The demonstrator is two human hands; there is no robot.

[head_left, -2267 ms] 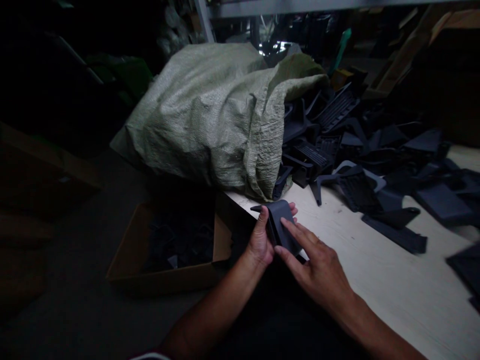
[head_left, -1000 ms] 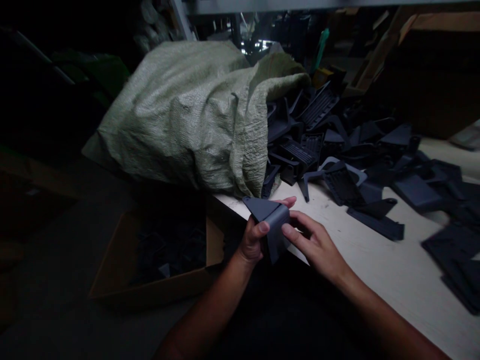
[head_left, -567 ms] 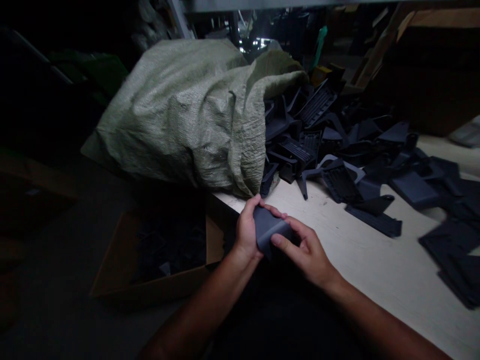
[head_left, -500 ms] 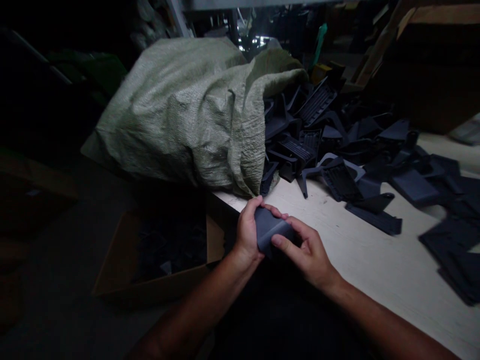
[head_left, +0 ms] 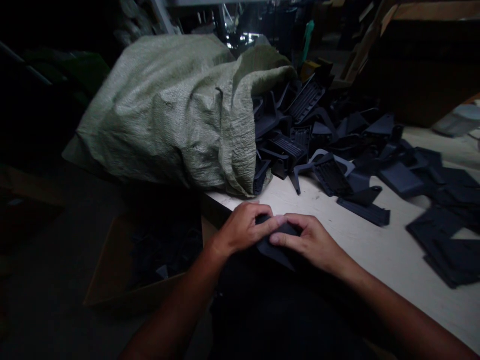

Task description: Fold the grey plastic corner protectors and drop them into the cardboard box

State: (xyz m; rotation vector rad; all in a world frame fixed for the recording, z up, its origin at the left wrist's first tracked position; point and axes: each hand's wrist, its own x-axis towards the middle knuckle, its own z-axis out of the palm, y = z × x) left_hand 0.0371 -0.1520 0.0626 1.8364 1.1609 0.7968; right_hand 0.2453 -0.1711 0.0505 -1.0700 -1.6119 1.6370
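Observation:
Between my hands, just off the table's near edge, is a dark grey plastic bracket [head_left: 275, 252], largely covered by my fingers. My left hand [head_left: 245, 227] is closed on its left side, thumb across the top. On its right side my right hand [head_left: 309, 240] grips it with thumb and fingers, and the two hands touch. Beyond them, similar dark plastic brackets [head_left: 332, 175] lie in a heap on the table. The heap spills from the mouth of a pale green woven sack [head_left: 168, 110] lying on its side.
Below the table on the left stands an open cardboard box [head_left: 101, 265] holding dark parts. The pale tabletop [head_left: 360, 250] runs off to the right. Another cardboard box [head_left: 420, 65] stands at the back right, with a whitish container [head_left: 455, 120] beside it.
The bracket has been turned in my hands and tipped lower. My left hand has rolled over, its thumb now crossing the top. The view has shifted slightly to the right.

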